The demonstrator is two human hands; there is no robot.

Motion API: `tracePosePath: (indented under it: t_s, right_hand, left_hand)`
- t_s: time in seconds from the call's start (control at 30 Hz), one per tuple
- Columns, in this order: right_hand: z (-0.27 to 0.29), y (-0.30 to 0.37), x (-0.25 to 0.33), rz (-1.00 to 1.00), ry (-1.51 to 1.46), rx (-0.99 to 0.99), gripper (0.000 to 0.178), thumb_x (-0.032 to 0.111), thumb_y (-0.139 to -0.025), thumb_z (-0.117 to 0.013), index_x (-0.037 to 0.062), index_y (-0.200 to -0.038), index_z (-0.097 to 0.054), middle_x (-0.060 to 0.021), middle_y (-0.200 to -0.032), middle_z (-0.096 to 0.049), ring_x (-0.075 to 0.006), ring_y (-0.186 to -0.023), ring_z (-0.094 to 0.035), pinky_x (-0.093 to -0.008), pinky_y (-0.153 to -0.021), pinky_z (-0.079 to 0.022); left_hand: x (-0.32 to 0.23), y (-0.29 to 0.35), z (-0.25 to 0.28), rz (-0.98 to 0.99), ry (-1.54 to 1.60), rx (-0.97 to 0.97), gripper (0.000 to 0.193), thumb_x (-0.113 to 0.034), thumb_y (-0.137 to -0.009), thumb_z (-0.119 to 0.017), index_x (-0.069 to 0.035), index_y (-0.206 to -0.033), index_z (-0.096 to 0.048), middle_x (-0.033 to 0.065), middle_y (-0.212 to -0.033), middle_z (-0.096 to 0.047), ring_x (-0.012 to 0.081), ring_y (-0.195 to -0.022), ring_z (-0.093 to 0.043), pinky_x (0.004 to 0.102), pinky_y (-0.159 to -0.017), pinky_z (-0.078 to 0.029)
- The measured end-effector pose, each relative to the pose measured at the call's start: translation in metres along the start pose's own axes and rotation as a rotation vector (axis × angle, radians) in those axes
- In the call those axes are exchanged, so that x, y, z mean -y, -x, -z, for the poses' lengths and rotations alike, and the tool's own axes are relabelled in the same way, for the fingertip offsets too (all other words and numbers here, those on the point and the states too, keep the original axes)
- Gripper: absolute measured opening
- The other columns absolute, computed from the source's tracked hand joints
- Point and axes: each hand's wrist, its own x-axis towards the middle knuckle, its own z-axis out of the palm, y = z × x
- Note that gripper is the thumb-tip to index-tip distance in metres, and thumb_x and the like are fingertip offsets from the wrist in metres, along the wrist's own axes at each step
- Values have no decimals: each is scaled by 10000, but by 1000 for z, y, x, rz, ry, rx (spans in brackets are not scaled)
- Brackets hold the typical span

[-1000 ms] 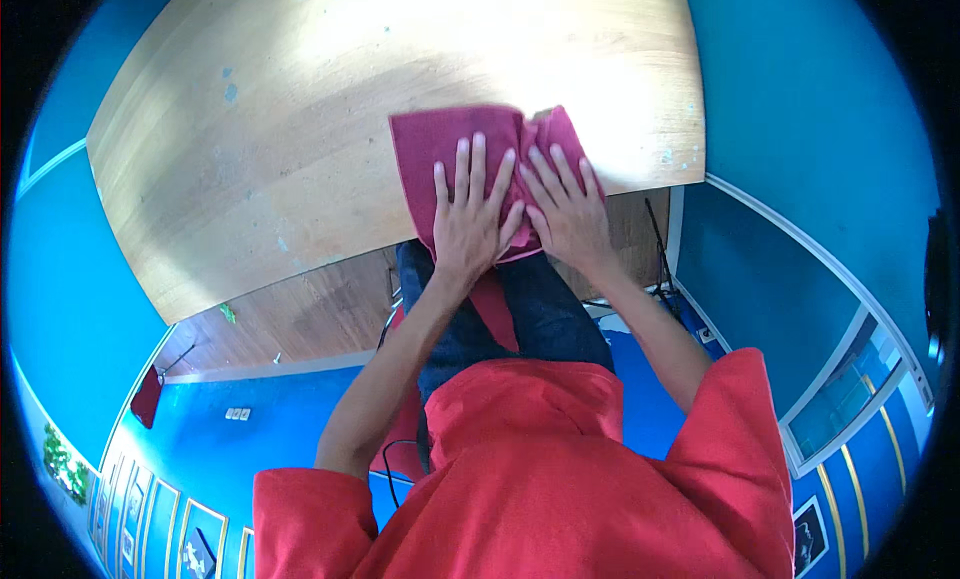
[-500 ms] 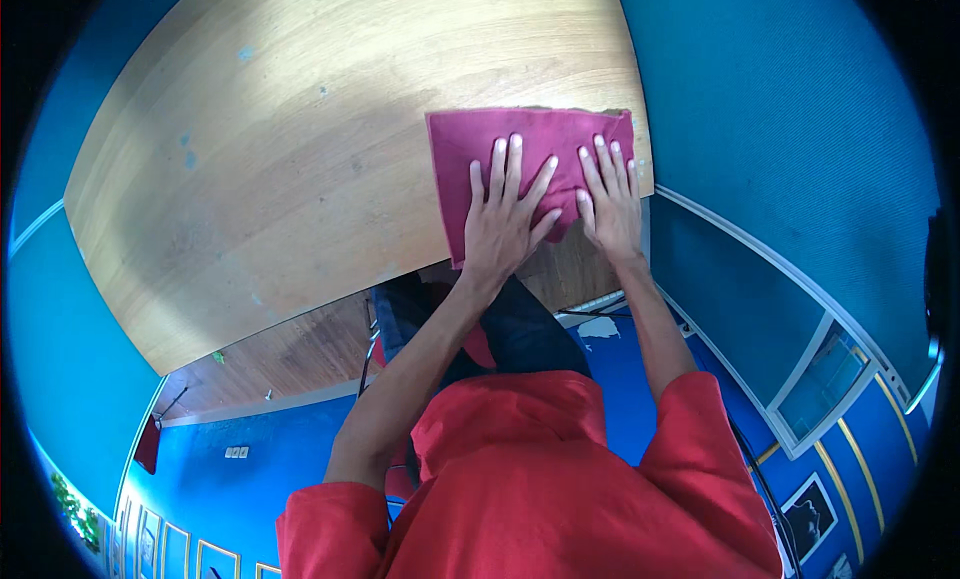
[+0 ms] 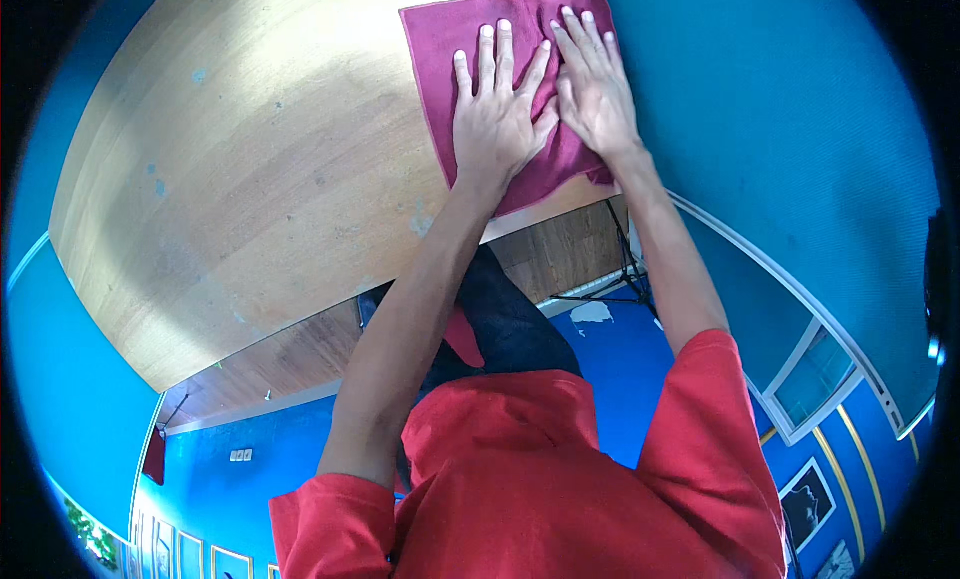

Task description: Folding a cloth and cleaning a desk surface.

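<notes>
A maroon cloth (image 3: 432,49) lies spread on the wooden table (image 3: 270,179), close to its right edge, with wrinkles between and below my hands. My left hand (image 3: 495,124) presses flat on the middle of it, fingers spread and pointing away from me. On the cloth's right part rests my right hand (image 3: 598,99), palm down, its fingers stretched out and fairly close together. Neither hand grips the fabric. The right thumb lies near the left one.
Teal partition panels (image 3: 760,109) stand along the table's right side and at the left. Below the near edge show my legs in dark trousers (image 3: 525,324), a wooden floor (image 3: 565,254) and a thin black stand (image 3: 635,274). Blue wall with framed pictures (image 3: 808,504) lies behind.
Both hands and the cloth have moved forward, away from me. The cloth now lies wholly or nearly wholly on the table, where its near part hung past the edge.
</notes>
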Motion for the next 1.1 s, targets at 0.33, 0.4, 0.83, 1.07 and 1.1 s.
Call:
tracePosePath:
  t_s: [0.33, 0.4, 0.83, 1.07, 1.1]
  right_hand:
    - [16, 114, 30, -172, 66, 268, 646, 278, -987, -545, 117, -1595, -396, -169, -1686, -286, -372, -1564, -245, -541, -1264, -196]
    - [13, 120, 31, -212, 91, 339, 649, 260, -977, -555, 125, -1593, -400, -170, -1686, -286, -370, -1566, -241, -547, -1266, -187]
    - [-53, -121, -21, -79, 89, 50, 606, 349, -1033, -428, 178, -1611, -370, -141, -1686, -289, -362, -1559, -252, -540, -1269, -212]
    - [-74, -283, -64, -1, 118, -96, 611, 380, -1033, -434, 172, -1605, -378, -139, -1668, -334, -342, -1555, -276, -511, -1270, -223]
    - [-77, -293, -71, 2, 111, -60, 605, 377, -1029, -448, 174, -1596, -395, -139, -1660, -352, -355, -1549, -288, -512, -1264, -237]
  left_hand:
    - [-42, 93, 12, 65, 41, 401, 719, -551, -1002, -516, -186, -1608, -388, 245, -1672, -261, 406, -1569, -210, 620, -1234, -177]
    - [-42, 101, 10, 50, 4, 319, 716, -559, -997, -529, -219, -1610, -384, 228, -1668, -277, 381, -1568, -222, 610, -1235, -181]
    - [104, -124, -18, 14, -68, -16, 653, -558, -978, -533, -279, -1566, -473, 236, -1661, -302, 414, -1543, -273, 641, -1221, -199]
    - [163, -251, -18, -38, -228, -35, 634, -498, -1007, -459, -251, -1590, -426, 207, -1677, -286, 361, -1572, -223, 580, -1271, -125]
    - [165, -257, -22, -65, -125, -101, 641, -434, -1039, -412, -139, -1607, -380, 247, -1662, -293, 382, -1562, -234, 534, -1283, -134]
